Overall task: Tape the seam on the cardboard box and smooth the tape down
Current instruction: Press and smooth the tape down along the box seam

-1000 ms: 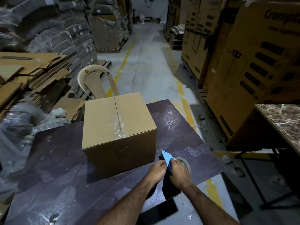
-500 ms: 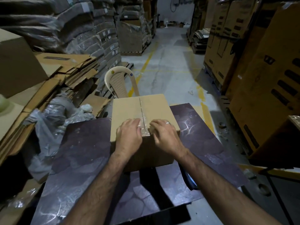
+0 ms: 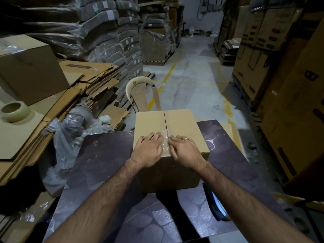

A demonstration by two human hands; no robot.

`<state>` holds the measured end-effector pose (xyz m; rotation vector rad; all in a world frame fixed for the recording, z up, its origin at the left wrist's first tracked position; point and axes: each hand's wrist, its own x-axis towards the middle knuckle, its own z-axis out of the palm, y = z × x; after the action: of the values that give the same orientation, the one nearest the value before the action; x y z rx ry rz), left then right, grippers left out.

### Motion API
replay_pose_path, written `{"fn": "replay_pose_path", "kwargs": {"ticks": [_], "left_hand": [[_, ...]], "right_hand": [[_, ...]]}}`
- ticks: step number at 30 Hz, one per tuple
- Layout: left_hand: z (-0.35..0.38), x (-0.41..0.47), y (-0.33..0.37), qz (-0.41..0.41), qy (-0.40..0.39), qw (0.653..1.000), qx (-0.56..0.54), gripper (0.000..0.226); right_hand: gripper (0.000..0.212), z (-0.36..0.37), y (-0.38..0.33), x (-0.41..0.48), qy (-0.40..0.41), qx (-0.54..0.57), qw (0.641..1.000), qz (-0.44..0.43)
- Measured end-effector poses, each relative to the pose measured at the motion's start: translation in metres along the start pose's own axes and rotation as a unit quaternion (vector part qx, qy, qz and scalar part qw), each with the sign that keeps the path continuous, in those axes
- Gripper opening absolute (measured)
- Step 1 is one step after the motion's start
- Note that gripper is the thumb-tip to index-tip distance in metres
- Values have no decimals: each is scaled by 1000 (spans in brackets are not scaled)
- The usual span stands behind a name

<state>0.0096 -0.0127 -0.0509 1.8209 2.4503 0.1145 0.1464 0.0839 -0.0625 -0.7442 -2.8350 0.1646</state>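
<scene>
A brown cardboard box (image 3: 182, 122) stands on a dark table (image 3: 105, 158). Its top seam runs away from me, with clear tape (image 3: 165, 140) over the near part. My left hand (image 3: 148, 149) lies flat on the box top just left of the seam. My right hand (image 3: 184, 149), with a ring on one finger, lies flat just right of it. The fingertips of both hands touch the tape's edges near the box's front edge. Neither hand holds anything.
A blue tape dispenser (image 3: 216, 203) lies at the table's right edge. A beige plastic chair (image 3: 142, 95) stands behind the box. Flattened cartons and a tape roll (image 3: 14, 111) sit at left, plastic wrap (image 3: 70, 130) beside the table, and stacked boxes (image 3: 280, 85) at right.
A second ago both hands were at the tape dispenser by the table's right edge. They moved onto the box top beside the seam and have since stayed there.
</scene>
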Motion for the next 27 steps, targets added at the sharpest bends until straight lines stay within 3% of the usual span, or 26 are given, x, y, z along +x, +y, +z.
{"fn": "replay_pose_path", "kwargs": {"ticks": [2, 6, 10, 16, 19, 23, 27], "left_hand": [[4, 0, -1, 7, 23, 1000, 9, 52], [0, 7, -4, 10, 13, 1000, 6, 52], [7, -1, -3, 8, 91, 996, -6, 41], [9, 5, -4, 17, 57, 998, -25, 47], [11, 0, -3, 22, 87, 995, -31, 39], [7, 5, -3, 15, 24, 999, -25, 51], [12, -1, -2, 24, 72, 997, -24, 45]], "right_hand": [[36, 3, 1, -2, 10, -3, 1000, -5], [48, -2, -2, 20, -60, -14, 998, 9], [42, 5, -2, 8, 1, 3, 1000, 10], [53, 5, -3, 18, -32, -17, 999, 29], [39, 9, -1, 12, 13, 22, 1000, 19], [50, 5, -2, 16, -31, 14, 999, 27], [42, 11, 2, 10, 14, 26, 999, 16]]}}
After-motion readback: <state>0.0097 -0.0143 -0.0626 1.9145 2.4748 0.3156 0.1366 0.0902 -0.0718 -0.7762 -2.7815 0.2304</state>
